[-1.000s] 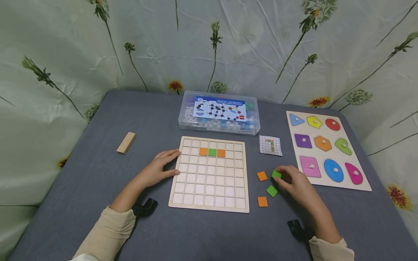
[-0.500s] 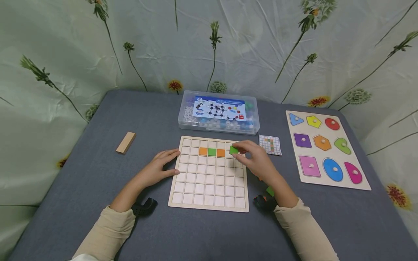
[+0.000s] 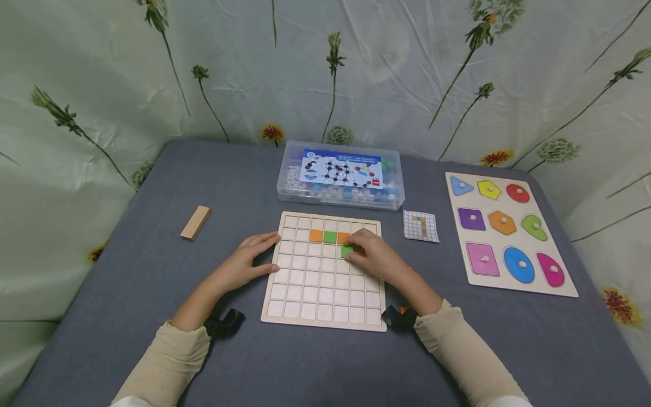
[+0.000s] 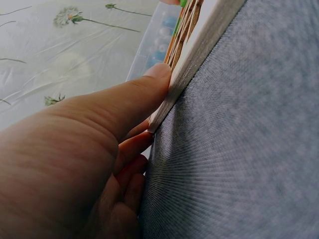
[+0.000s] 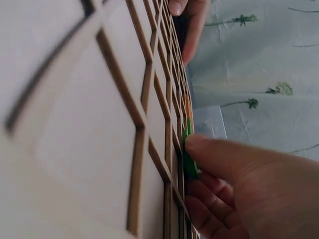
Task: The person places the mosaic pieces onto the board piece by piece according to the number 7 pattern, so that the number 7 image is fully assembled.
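Green in colour, the held tile point(image 3: 347, 252) is pinched between the thumb and fingers of the right hand point(image 3: 375, 255), over the wooden grid board point(image 3: 305, 310). On the board, it is just beside the right orange tile point(image 3: 343, 238), toward the near edge; we cannot tell if it lies flat in its cell. The left hand point(image 3: 241, 268) is spread wide, with thumb and fingertips touching the board's left edge, and we judge that this steadies it. To do this step well, we should match the tile's edges with the cell's wooden lines, let one side enter first, then press gently until it is level. We should not push the orange tile, because the placed green tile point(image 3: 329, 237) could shift too. Right of the board lies a pattern card point(image 3: 421, 226), against which we advise to check the cell before letting go.
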The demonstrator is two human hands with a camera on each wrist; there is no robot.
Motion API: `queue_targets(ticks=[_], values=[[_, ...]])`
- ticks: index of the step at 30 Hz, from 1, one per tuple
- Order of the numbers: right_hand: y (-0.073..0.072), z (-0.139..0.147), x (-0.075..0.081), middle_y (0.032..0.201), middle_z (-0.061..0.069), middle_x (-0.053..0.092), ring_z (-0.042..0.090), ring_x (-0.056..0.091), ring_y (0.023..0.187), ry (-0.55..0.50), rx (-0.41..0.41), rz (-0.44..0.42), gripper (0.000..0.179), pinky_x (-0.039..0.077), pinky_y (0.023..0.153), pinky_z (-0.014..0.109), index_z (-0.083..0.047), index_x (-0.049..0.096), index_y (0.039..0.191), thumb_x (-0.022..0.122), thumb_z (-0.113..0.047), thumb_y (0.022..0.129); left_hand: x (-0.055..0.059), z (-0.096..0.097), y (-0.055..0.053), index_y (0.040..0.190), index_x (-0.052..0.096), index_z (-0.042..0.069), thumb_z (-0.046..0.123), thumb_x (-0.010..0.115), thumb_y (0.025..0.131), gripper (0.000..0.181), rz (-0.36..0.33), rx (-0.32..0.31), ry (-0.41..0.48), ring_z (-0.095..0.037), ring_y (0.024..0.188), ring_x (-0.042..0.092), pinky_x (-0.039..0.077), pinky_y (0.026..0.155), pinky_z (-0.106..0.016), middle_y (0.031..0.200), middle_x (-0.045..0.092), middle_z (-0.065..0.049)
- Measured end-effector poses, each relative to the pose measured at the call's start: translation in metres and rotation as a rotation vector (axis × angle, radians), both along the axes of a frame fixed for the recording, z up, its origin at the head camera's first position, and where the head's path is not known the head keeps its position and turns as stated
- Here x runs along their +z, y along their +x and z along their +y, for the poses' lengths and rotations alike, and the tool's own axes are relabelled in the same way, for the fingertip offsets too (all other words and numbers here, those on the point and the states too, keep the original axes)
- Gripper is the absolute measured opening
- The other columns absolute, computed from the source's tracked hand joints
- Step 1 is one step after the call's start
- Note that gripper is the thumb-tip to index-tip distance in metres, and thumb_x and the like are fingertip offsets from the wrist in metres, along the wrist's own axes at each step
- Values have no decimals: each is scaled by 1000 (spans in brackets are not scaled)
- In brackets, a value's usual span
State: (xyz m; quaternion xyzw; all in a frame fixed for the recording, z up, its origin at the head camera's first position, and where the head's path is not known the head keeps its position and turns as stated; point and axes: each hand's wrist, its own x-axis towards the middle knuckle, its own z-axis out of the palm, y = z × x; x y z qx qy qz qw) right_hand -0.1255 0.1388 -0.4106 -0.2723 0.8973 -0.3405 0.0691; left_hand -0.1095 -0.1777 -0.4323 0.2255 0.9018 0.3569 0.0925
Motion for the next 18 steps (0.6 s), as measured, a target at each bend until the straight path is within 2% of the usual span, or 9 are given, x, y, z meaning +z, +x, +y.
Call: queue_targets(ticks=[4,10,18], values=[[1,-1,-1,97,1,51,12,45,78,6,12,-4,28,41,66,28,-6,63,109,65,-19,84,0,0,0,138,36,7,31,67,80,70,0,-5,-2,-34,128,20,21,97,-55,141,30,-13],[2,0,-1,98,2,51,13,47,83,-18,-8,-39,27,43,72,29,-5,62,109,65,-12,83,0,1,1,138,37,7,30,67,80,69,-3,-4,2,-34,128,20,21,97,-55,141,30,-14],[2,0,1,98,2,51,13,47,81,-38,13,-65,27,42,69,29,-7,62,111,64,-12,84,0,1,1,138,37,7,29,67,80,69,-5,4,1,-35,128,20,21,97,-56,141,30,-14]])
